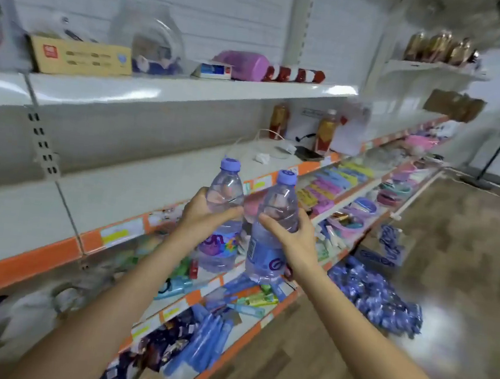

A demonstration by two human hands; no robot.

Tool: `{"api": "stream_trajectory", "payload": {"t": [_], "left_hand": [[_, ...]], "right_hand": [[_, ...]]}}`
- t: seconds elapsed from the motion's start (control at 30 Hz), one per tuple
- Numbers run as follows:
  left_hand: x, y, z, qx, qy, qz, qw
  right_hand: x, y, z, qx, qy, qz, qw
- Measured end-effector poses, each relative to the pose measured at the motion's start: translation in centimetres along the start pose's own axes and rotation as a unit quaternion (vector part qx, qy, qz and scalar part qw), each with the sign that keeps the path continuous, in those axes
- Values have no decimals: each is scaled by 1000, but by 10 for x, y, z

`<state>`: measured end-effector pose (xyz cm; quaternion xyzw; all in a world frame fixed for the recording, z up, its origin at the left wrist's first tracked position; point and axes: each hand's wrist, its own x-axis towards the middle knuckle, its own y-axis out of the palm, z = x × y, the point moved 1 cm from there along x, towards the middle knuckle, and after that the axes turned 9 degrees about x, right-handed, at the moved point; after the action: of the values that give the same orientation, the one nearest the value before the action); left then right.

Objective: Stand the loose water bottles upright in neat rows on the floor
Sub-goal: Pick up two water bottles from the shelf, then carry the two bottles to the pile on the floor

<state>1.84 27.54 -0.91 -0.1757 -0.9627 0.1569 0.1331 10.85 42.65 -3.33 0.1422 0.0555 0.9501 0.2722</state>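
I hold two clear water bottles with purple caps and purple labels, both upright in the air in front of the shelves. My left hand (206, 215) grips the left bottle (221, 217) around its upper body. My right hand (295, 234) grips the right bottle (269, 244) the same way. The two bottles are close side by side. On the floor to the right stands a group of several more purple-capped bottles (376, 298), seen from above, and a shrink-wrapped pack (389, 247) lies behind them.
A long shop shelf unit (148, 92) with orange edge strips runs along the left, stocked with packets, stationery and small goods. A wood-pattern floor (453, 241) spreads to the right. A fan stand (489, 165) rises at the far right by the wall.
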Motion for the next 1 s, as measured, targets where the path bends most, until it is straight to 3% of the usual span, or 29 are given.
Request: {"api": "stream_trajectory", "payload": {"t": [0.2,0.43,0.7,1.0], "left_hand": [[-12,169,1,-55,-6,132,990],[-26,353,-14,-54,-6,254,966],[4,551,-46,-51,-2,381,923],[27,744,-104,-22,28,475,879]], "right_hand": [[-54,-181,-14,-77,30,-171,982],[-89,-331,-30,-109,67,-386,913],[-55,-482,-31,-120,69,-505,852],[-27,-645,-16,-158,99,-560,807]]}}
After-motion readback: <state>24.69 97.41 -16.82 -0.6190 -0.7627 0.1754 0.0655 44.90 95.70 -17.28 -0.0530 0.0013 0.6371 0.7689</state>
